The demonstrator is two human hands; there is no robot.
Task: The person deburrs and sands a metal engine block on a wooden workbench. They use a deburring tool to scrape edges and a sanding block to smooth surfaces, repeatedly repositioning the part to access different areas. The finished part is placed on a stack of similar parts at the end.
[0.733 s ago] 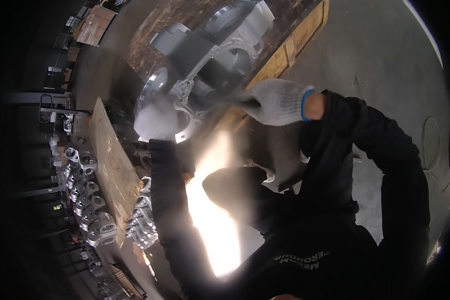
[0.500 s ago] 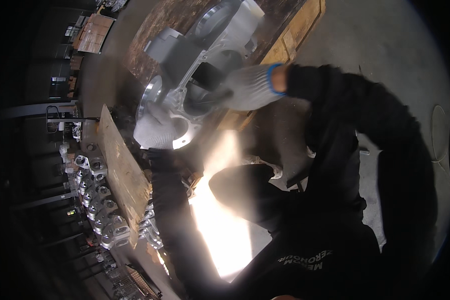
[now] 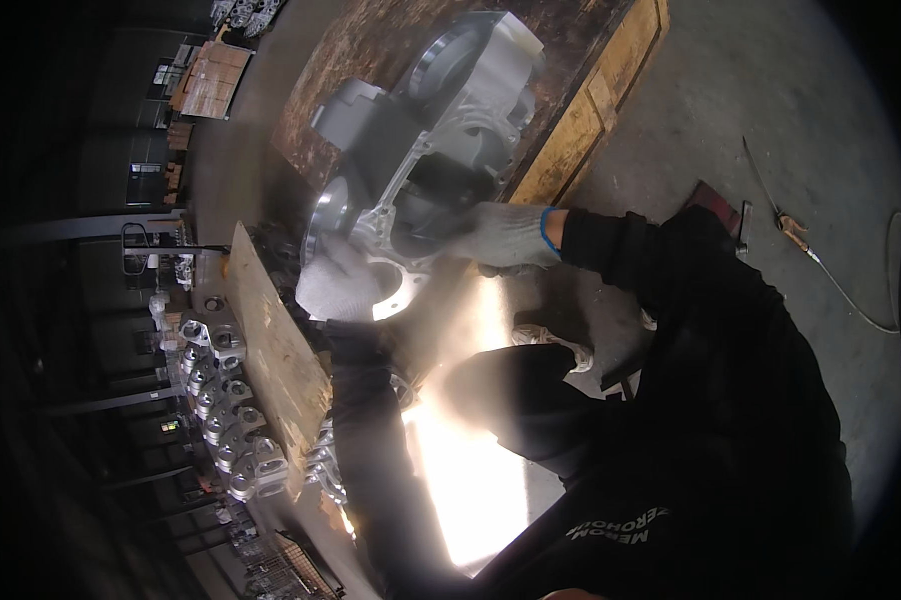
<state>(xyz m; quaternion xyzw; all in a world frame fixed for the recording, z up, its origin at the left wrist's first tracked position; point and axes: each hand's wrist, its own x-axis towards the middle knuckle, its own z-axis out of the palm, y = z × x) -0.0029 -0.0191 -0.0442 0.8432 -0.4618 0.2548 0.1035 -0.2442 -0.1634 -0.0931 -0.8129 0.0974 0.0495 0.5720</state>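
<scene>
A large grey metal casting (image 3: 403,165) with round bores and a wide opening lies on a worn wooden surface. My left hand (image 3: 339,280), in a white knit glove, is closed around its near left end, beside a small round hole and a shiny machined ring. At the opening's near right edge is my right hand (image 3: 511,238), in a grey-white glove with a blue cuff. Its fingers point left into the opening, where shadow and blur hide their tips. Whether they hold anything cannot be made out.
A wooden crate side (image 3: 581,120) borders the work surface. An air blow gun (image 3: 793,228) with a hose lies on the concrete floor at right. On the left, a plywood board (image 3: 276,350) stands beside several similar castings (image 3: 236,430). Bright light (image 3: 471,480) glares on the floor below.
My right hand has moved nearer to me along the opening, and its elbow has drawn in, uncovering the air blow gun. My left hand keeps its place on the casting. The view has shifted slightly.
</scene>
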